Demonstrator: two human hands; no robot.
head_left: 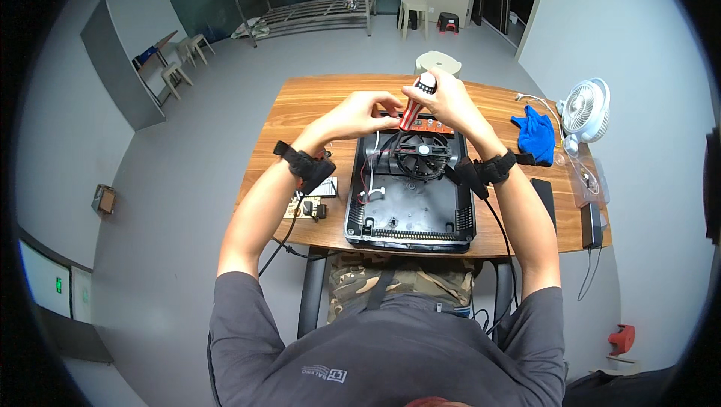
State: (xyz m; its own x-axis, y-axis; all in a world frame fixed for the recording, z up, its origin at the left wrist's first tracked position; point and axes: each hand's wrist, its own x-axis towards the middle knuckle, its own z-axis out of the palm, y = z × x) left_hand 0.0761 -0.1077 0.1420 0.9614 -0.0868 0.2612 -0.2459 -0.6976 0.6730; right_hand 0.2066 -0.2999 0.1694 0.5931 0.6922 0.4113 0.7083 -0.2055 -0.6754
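On the table lies an opened black appliance housing (409,212), its inside facing up. A fan with black blades (423,153) sits in its upper half, and an orange-red circuit board (435,126) runs along the far edge. My right hand (443,99) is wrapped round the red, white and blue handle of a screwdriver (410,116), tilted down toward that board. Its tip is hidden. Close beside it, my left hand (372,114) has its fingers curled together at the board's left end; what they pinch, if anything, cannot be made out. Thin red and white wires (373,167) run along the housing's left side.
Small electronic parts (308,208) lie left of the housing. To the right are a blue cloth (536,135), a white fan (586,110), a dark flat object (543,200), a clear box (593,182) and a black power brick (592,225). Cables hang from both wrist straps.
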